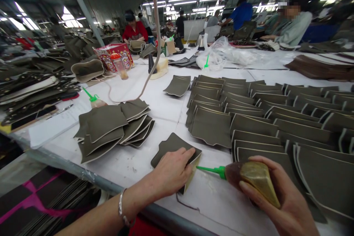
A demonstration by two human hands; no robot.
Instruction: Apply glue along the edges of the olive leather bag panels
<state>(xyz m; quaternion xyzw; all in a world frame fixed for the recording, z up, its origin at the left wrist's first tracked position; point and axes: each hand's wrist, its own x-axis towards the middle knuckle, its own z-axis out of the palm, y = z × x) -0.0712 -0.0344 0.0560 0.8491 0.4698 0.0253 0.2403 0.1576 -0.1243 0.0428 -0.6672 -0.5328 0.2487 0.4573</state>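
Note:
My left hand (172, 172) presses on a dark olive cut piece (171, 147) at the table's front edge, fingers curled over its near side, lifting that edge. My right hand (279, 199) is wrapped round a squeeze glue bottle (254, 179) with a green nozzle. The nozzle tip points left at the lifted edge of the piece, almost touching it. A bracelet sits on my left wrist.
A fanned stack of olive pieces (110, 129) lies to the left. Rows of overlapping pieces (262, 118) cover the white table (166, 110) to the right. Another green-nozzle bottle (94, 100), a hanging hose (156, 25) and a red bag (110, 53) stand behind. Other people work at far tables.

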